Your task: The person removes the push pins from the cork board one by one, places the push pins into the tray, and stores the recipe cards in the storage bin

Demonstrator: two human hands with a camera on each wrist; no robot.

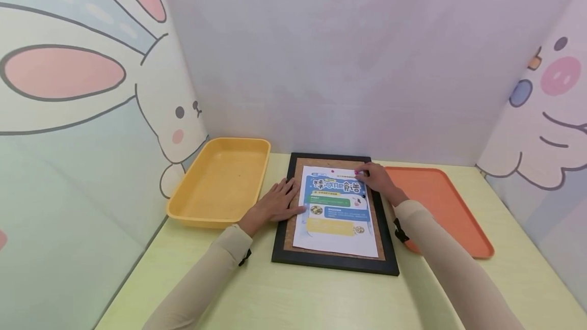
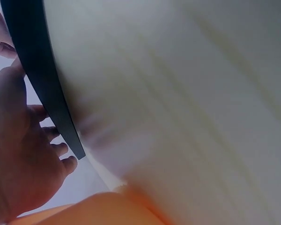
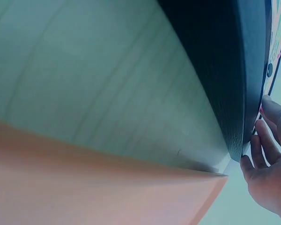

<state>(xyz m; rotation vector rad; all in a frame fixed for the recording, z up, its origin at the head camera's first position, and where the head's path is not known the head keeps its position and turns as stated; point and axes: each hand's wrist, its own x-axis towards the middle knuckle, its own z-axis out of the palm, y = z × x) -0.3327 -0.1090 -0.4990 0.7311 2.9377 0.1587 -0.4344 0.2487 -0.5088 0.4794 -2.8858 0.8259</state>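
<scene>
A printed poster sheet [image 1: 337, 241] with blue, green and yellow blocks lies on a cork board [image 1: 290, 233] in a black frame [image 1: 335, 264]. My left hand [image 1: 277, 202] rests on the board's left side, its fingers spread over the cork and the sheet's edge. Near the sheet's top right corner, my right hand [image 1: 378, 177] pinches a pink push pin [image 1: 356, 172] between thumb and finger. Another pink pin [image 1: 332, 171] sits at the top edge, and a black pin [image 3: 269, 70] shows in the right wrist view.
A yellow tray [image 1: 220, 220] stands left of the board. An orange tray [image 1: 481, 251] lies to the right, close to the frame and under my right forearm. A pale wall [image 1: 330, 65] rises behind the light wooden table [image 1: 293, 299].
</scene>
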